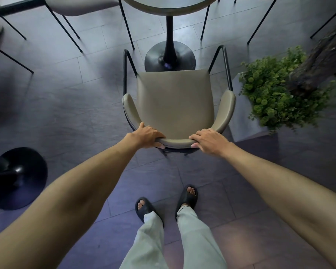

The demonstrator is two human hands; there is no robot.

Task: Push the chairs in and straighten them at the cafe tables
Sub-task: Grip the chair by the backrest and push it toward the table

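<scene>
Olive-padded chair [176,105] sits squared to the round table [169,1] but short of it, left hand [146,135] and right hand [209,138] gripping its near backrest, so pushing in remains.

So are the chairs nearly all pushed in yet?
Not yet. The left hand and right hand grip the back of the beige chair, whose seat is not under the round table yet. The chair at top left sits angled, so it probably needs straightening.
</scene>
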